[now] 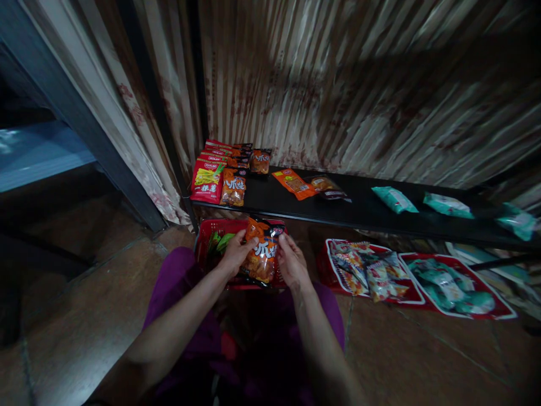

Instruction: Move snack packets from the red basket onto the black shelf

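Observation:
Between my two hands is an orange and black snack bag (262,256) with white lettering, upright above a red basket (203,230). My left hand (235,251) pinches its left edge, and my right hand (291,258) grips the right edge. Green packets (220,242) show in the basket to the left of my left hand; the bag and hands hide the rest of its contents. On the black shelf just beyond, a matching orange bag (234,187) stands beside a row of red snack bags (208,181). Another orange bag (260,161) stands farther back.
Along the shelf (270,197) lie an orange packet (295,184), a brown packet (327,187) and several green packets (394,200). Right of my knees, one red basket (416,293) holds mixed snack bags and another (505,307) green packets. A curtain (338,84) hangs behind.

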Motion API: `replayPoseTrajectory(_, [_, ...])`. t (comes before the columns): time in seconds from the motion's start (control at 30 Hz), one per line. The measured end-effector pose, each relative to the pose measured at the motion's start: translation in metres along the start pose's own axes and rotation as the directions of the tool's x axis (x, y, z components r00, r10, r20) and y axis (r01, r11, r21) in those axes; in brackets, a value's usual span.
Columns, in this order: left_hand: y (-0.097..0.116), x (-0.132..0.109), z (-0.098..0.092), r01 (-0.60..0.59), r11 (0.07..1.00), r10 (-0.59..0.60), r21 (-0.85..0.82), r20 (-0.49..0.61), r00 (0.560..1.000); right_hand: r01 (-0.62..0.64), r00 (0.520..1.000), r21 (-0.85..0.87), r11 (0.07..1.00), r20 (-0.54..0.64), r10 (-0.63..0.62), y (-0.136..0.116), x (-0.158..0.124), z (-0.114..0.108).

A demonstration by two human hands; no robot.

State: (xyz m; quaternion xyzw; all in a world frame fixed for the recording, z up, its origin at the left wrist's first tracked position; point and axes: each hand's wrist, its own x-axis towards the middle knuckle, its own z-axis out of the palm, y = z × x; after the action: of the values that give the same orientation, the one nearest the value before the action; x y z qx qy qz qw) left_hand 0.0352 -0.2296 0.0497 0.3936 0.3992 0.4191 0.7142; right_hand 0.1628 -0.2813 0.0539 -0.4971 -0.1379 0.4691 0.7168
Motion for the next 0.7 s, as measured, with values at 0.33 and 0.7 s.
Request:
replayPoseTrajectory(0.33, [0.001, -0.004, -0.004, -0.049, 0.994, 0.044, 0.098, 0.051, 0.998, -0.060, 0.994, 0.056, 0.997, -0.084, 0.065, -0.008, 0.008, 0.011])
replayPoseTrajectory(0.7, [-0.003, -0.012, -0.002, -0.054, 0.988, 0.044, 0.142, 0.071, 0.997, -0.033, 0.983, 0.093, 0.995, -0.177, 0.049, -0.008, 0.008, 0.014])
